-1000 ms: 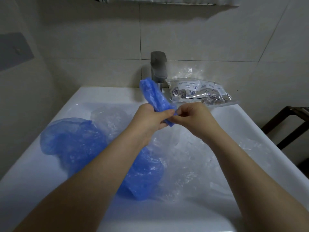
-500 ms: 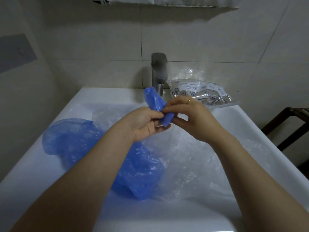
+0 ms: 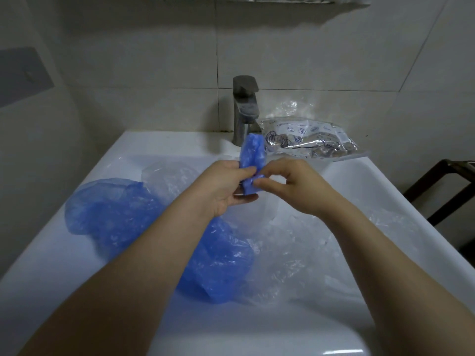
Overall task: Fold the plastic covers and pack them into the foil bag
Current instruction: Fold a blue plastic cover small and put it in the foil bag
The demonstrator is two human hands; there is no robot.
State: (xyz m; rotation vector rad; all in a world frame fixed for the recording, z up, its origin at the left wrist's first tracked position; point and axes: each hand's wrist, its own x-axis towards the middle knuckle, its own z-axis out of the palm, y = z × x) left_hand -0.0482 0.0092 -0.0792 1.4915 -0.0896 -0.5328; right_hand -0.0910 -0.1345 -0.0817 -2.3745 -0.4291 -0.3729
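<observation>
Pale wall tiles backed a white washbasin [image 3: 77, 253] that filled the lower frame of the head view, with a grey tap [image 3: 244, 109] at upper centre. Right of the tap, the foil bag [image 3: 308, 138] lay on the basin's back ledge, its mouth not clearly visible. At frame centre the left hand [image 3: 221, 186] held a folded blue plastic cover [image 3: 252, 155] upright, its grip closed round the lower part, while the right hand [image 3: 288, 183] pinched the bottom end. A loose blue cover [image 3: 113, 209] sprawled in the basin at left centre, another blue cover [image 3: 218, 271] lay lower centre under the left forearm, and clear covers [image 3: 295, 258] spread to the right. The slippery film would likely spring open if either pinch loosened, undoing the fold. The bundle could also drop among the loose covers below.
</observation>
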